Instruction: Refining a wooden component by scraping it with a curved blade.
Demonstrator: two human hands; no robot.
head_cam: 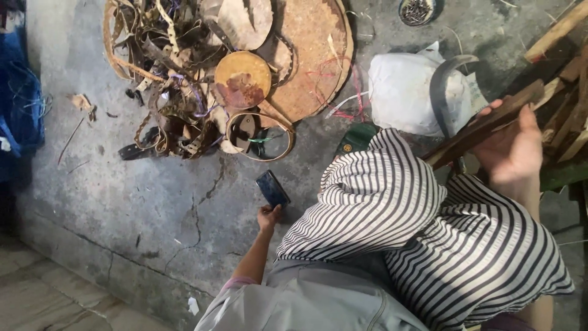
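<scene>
**A:** What have I got in each hand?

**B:** Your left hand (268,217) is closed round the lower end of a dark phone (272,189), just above the cracked concrete floor (153,202). The phone's long axis points away from you, towards the heap of bark strips (159,73). Your right hand (511,150) is raised near the right edge of the floor. Its fingers are wrapped round a dark wooden slat (484,125).

**A:** How does the slat lie?

**B:** It's slanted. The far end rises towards the stacked timber (569,104) on your right. The near end drops towards your striped cloth (380,196). Your grip sits close to the far end, so most of its length hangs on your side of the fingers.

**A:** And that curved blade?

**B:** The sickle blade (442,92) lies just beyond the slat, over the white sack (398,86). The slat crosses its lower part. Your right hand is by far the nearer one, and your left is well apart from it.

**A:** Any containers?

**B:** A small round bowl (401,11) at the far edge holds dark nails. A wooden hoop (231,125) on the floor beyond the phone has a few scraps and a green thread inside it. Behind it a rusty round lid (242,79) rests against a big woven tray (312,55). I can't tell what the sack holds.
</scene>
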